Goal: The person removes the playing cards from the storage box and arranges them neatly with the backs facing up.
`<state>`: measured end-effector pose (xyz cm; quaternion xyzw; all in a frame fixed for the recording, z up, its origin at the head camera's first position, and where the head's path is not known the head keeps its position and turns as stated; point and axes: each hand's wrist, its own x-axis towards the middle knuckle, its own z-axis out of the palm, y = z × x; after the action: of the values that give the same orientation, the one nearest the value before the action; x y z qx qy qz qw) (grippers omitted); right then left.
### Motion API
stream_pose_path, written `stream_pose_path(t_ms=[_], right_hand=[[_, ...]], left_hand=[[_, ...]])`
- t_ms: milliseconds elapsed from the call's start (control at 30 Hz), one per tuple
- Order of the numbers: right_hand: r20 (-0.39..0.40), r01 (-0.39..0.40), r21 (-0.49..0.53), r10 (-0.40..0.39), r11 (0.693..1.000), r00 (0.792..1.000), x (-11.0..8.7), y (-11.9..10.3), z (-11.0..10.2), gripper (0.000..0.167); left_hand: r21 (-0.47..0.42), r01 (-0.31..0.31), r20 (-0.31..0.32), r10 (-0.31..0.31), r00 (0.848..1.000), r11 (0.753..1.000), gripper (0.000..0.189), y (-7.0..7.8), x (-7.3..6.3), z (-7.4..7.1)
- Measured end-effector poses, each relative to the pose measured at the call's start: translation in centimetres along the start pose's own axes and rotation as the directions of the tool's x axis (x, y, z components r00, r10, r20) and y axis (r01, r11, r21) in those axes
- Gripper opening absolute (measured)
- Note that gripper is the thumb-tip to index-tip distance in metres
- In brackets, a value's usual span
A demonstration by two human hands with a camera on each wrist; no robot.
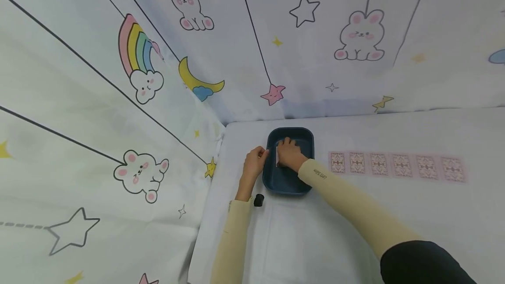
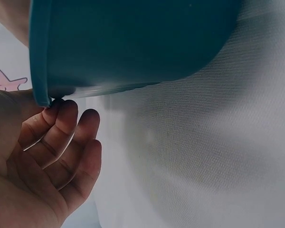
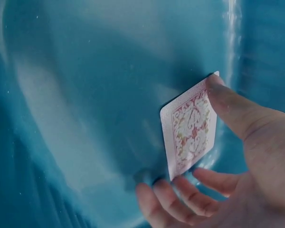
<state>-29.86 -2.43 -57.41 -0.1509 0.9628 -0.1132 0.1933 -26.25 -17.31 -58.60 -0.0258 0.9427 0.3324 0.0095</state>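
Observation:
A dark blue plastic basin (image 1: 289, 186) stands on the white-covered table. At its left rim my left hand (image 1: 254, 164) pinches the edge between thumb and fingertips; the left wrist view shows this hand (image 2: 52, 152) beside the outer wall of the basin (image 2: 133, 42). My right hand (image 1: 291, 154) reaches inside the basin. There it holds a playing card (image 3: 192, 126) by opposite edges, thumb on one and fingers on the other, with the red-and-white patterned back showing. The card looks tilted, near the basin's floor (image 3: 99, 95).
To the right of the basin, several playing cards (image 1: 402, 165) lie in a row, patterned backs up. A small black object (image 1: 258, 200) sits near the left forearm. White cloth with printed rabbits and stars (image 1: 272, 94) hangs behind and at the left.

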Motion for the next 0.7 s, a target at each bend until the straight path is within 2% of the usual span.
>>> stream_pose_path(t_ms=[167,300,533,700], right_hand=[[0.028,0.036,0.01,-0.036,0.999,0.999,-0.4,0.4,-0.6,0.087],[0.03,0.022,0.033,-0.023,0.999,0.999,-0.8,0.5,-1.4,0.084],[0.015,-0.002,-0.031,0.002,1.0,1.0,-1.1,0.7,-1.9,0.1],[0.026,0.009,-0.037,-0.008,0.999,1.0,-0.6,0.7,-1.6,0.099]], left_hand=[[-0.005,0.003,0.009,-0.003,1.0,1.0,0.028,-0.1,-0.1,0.3],[-0.012,0.001,0.009,0.0,1.0,1.0,0.028,-0.1,0.0,0.4],[-0.019,0.01,0.013,-0.009,1.0,1.0,0.028,-0.1,0.2,0.0],[-0.015,0.009,0.021,-0.008,1.0,1.0,0.028,0.0,0.3,-0.1]])
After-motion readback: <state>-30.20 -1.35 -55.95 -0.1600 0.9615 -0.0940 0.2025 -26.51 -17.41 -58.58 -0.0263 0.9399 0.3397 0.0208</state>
